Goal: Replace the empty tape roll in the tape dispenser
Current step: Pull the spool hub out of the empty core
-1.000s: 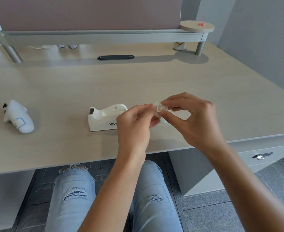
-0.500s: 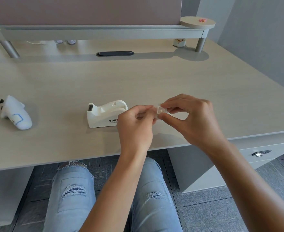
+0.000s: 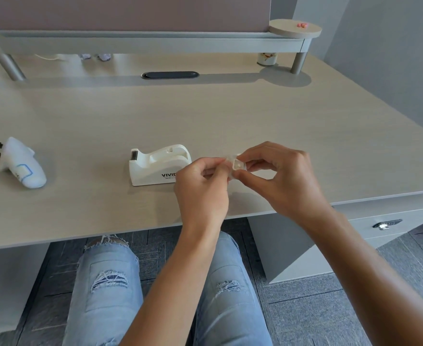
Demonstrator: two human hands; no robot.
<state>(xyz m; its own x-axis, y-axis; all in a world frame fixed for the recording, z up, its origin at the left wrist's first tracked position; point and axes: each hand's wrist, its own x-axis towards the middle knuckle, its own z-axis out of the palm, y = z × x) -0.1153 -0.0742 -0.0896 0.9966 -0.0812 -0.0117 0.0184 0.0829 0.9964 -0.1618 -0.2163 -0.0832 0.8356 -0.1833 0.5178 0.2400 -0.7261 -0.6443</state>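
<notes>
A white tape dispenser (image 3: 155,166) stands on the desk (image 3: 205,116), its cutter end to the left and its cradle showing no roll. Just right of it, above the desk's front edge, both hands pinch one small clear plastic piece (image 3: 236,165), probably the tape roll's core or spindle. My left hand (image 3: 200,188) grips its left side with the fingertips and covers the dispenser's right end. My right hand (image 3: 278,176) holds its right side between thumb and forefinger. No full tape roll shows.
A white handheld controller (image 3: 20,166) lies at the desk's left. A raised shelf (image 3: 155,41) runs along the back, with a black cable grommet (image 3: 170,75) and a small cup (image 3: 266,58) below it. A drawer with a lock (image 3: 386,224) sits under the desk's right side.
Both hands keep hold of the clear piece and have turned it slightly between the fingertips. The view has shifted a little; the dispenser stays in place.
</notes>
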